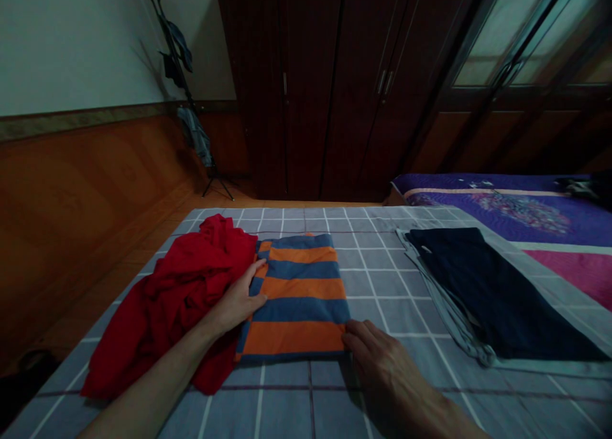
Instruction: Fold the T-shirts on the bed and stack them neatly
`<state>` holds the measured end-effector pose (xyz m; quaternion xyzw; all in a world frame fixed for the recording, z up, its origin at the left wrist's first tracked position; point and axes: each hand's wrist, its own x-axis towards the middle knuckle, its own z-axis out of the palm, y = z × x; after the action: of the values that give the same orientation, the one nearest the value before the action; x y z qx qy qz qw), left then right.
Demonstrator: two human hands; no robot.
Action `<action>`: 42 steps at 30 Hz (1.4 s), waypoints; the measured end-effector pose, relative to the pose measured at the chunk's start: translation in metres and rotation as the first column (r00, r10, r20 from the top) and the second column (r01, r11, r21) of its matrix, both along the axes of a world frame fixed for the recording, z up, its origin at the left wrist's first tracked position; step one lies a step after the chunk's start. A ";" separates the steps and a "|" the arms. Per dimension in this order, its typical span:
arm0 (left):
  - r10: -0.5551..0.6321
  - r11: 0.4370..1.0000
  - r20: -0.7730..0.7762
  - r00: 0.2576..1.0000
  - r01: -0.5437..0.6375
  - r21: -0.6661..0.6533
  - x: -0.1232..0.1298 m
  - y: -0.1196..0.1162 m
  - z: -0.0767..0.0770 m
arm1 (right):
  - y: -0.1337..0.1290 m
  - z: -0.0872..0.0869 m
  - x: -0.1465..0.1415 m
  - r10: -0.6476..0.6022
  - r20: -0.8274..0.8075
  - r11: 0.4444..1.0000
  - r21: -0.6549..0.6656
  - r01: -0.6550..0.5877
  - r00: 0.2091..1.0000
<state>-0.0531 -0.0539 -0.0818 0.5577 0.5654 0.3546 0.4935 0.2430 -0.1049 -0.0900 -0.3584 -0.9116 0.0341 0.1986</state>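
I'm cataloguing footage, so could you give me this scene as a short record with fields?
Left hand: fingers spread, on the left edge of the striped cloth
Right hand: fingers curled at that cloth's near right corner; pinch unclear
Striped cloth: orange and blue, folded flat
Red cloth: crumpled, left of the striped one
Navy garment: folded, far right, over a paler one
Surface: grey checked sheet
Background: dark wardrobe, doors shut
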 end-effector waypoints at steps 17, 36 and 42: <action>0.277 0.951 -0.105 0.955 -0.257 0.173 0.021 0.048 -0.015 | -0.005 -0.022 0.028 -0.040 -0.105 0.998 -0.048 0.035 0.994; -0.029 0.775 -0.803 0.595 0.521 0.357 0.101 0.064 0.011 | -0.004 -0.019 0.030 -0.060 -0.068 0.994 -0.097 0.053 0.996; -0.227 0.758 -0.728 0.647 0.587 0.286 0.115 0.106 -0.021 | -0.004 -0.021 0.030 -0.069 -0.091 0.992 -0.115 0.059 0.993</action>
<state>0.0615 0.0521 -0.1025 0.8684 0.4424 0.1444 0.1711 0.2732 -0.1087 -0.1107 -0.3959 -0.8858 0.0957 0.2225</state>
